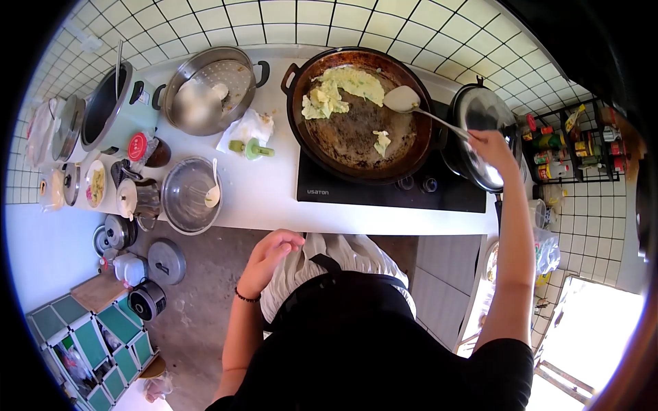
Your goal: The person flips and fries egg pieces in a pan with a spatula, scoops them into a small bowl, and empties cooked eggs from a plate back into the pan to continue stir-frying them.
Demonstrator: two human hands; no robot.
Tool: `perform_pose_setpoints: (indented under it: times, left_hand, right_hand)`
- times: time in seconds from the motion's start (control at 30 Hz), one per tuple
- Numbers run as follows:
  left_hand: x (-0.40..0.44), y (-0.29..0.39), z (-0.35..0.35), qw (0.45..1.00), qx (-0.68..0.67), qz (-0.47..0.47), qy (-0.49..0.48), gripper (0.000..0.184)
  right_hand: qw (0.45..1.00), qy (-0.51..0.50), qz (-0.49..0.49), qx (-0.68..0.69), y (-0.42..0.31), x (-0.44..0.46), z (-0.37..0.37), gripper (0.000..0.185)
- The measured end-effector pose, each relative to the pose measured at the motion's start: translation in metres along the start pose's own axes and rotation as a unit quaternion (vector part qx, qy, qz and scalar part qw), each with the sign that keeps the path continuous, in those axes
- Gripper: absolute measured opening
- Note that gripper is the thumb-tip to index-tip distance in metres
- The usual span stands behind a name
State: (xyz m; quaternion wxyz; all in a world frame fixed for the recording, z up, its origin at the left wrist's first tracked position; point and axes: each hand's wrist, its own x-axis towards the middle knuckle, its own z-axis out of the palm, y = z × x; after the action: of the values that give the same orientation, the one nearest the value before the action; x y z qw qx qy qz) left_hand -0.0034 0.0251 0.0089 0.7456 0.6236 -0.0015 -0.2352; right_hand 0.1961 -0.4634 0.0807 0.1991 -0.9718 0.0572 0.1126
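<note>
The right hand (492, 147) is closed around the end of the long handle of a metal spatula (402, 99). The spatula reaches leftward from the hand, its broad head inside a wide, browned wok (363, 144) on the black cooktop (329, 188). Beyond the spatula head, farther from the hand, soft yellow egg-like food (353, 83) lies bunched along the wok's far left side; a small scrap (382, 142) sits apart, nearer the person. A lidded pot (483, 113) stands just beside the right hand, partly behind it.

The left hand (273, 255) is half open, fingers loosely bent, with nothing in its hold, before the pale gathered cloth (336, 250) at the waist; I cannot tell whether they touch. Ahead and left of it stands a metal bowl (179, 195) with a light spoon (213, 195); farther ahead are a green-capped bottle (253, 149) and a two-handled steamer pot (236, 103).
</note>
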Motion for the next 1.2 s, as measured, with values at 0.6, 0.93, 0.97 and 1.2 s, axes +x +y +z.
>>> perform_pose_setpoints:
  times: [0.6,0.93,0.97,1.2]
  left_hand:
    - [-0.012,-0.004,-0.002,0.996,-0.042,0.024,0.076,0.023]
    - [-0.005,-0.003,0.002,0.997,-0.037,0.027,0.055,0.023]
    - [-0.004,-0.004,0.002,0.998,-0.038,0.026,0.052,0.023]
    - [-0.007,-0.003,0.003,0.998,-0.036,0.025,0.052,0.023]
  right_hand:
    - [0.998,-0.048,0.020,0.039,-0.039,0.037,-0.044,0.032]
    - [0.981,-0.014,0.059,0.185,-0.060,0.004,0.036,0.034]
    - [0.978,-0.015,0.061,0.201,-0.054,0.005,0.049,0.034]
    - [0.969,-0.040,0.091,0.227,-0.040,-0.013,0.081,0.035]
